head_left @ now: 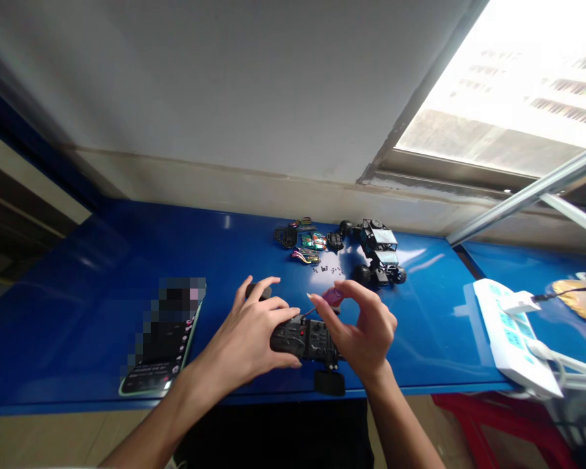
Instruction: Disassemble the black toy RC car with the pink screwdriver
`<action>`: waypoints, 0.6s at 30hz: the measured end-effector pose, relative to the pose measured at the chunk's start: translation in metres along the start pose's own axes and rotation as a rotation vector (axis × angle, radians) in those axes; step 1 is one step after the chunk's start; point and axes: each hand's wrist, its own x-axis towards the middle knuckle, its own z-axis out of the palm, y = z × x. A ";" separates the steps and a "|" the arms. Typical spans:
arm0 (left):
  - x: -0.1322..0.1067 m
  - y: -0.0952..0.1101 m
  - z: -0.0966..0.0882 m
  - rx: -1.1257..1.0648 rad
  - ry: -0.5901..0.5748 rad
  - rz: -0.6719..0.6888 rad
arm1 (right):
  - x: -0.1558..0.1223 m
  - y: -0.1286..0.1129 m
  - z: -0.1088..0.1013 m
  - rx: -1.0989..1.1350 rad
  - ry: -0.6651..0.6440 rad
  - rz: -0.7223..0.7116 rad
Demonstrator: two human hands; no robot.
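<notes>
Toy-car chassis (288, 339) is gripped by left hand (256, 326), screwdriver (331, 297) by right hand (365, 329); screw work is presumably underway; steady alignment is next required.

Across the glossy blue counter (229, 254), I see the left hand (258, 329) gripping a black plastic toy-car chassis (303, 342) while the right hand (361, 329) pinches a thin-shafted screwdriver with a pinkish-red handle (331, 298) over it. Behind lie shiny multicoloured body pieces (314, 241), beside a black big-wheeled toy truck (379, 242). A green-edged smartphone (163, 348) rests leftward.
</notes>
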 end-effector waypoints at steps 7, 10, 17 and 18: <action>0.000 -0.003 0.001 -0.011 0.015 0.026 | 0.004 -0.011 0.000 0.004 -0.062 -0.020; 0.000 -0.006 0.002 -0.027 0.001 0.037 | 0.006 -0.017 -0.004 0.038 -0.151 0.000; 0.002 -0.003 0.001 -0.035 0.008 0.036 | 0.005 -0.019 -0.012 0.183 -0.372 0.118; 0.002 -0.003 0.000 -0.036 0.010 0.036 | 0.007 -0.019 -0.012 0.187 -0.381 0.134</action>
